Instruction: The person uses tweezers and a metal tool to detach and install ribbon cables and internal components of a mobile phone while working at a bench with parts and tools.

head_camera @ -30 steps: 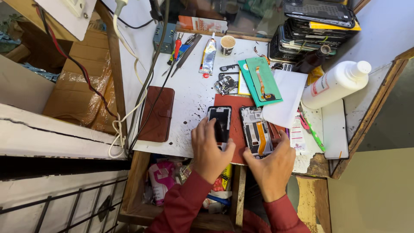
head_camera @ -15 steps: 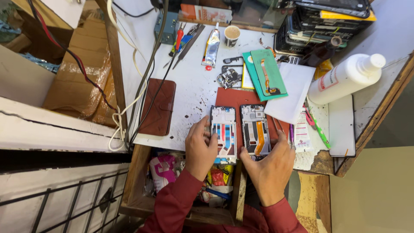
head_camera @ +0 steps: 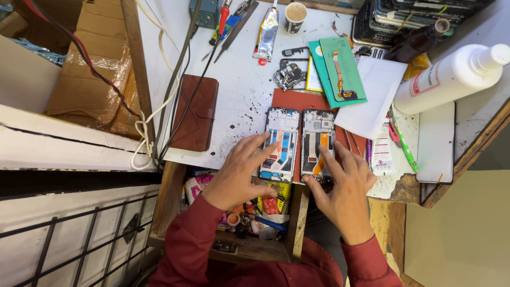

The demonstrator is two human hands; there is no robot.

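Left hand (head_camera: 241,172) low in the frame, fingers spread wide, gripping nothing, tips laid on the lower half of the left opened phone (head_camera: 281,130). Right hand (head_camera: 342,186) beside it, likewise splayed and empty, fingers on the lower end of the right opened phone (head_camera: 317,130). Under the wrists, an open drawer (head_camera: 249,212) crammed with packets and small tools.

Both phones inside-up, upright in the frame, just beside each other at mid-frame, partly on a red mat (head_camera: 289,99) on the white table (head_camera: 239,79). Apparently the lining-up step: two bodies pressed flat and squared side by side. Next move likely in need of a light touch, with orange flex strips lying bare inside both; whether anything sits loose in there, too small to tell.

Farther up: brown wallet case (head_camera: 195,111) to the left, green-backed part (head_camera: 340,69) above the mat, white bottle (head_camera: 451,79) lying at upper right, glue tube (head_camera: 267,26) at top centre.

Against half a second ago: then gripping the phones' lower edges, now flattened over them. Against a second ago: left phone then dark face up, now showing its insides.
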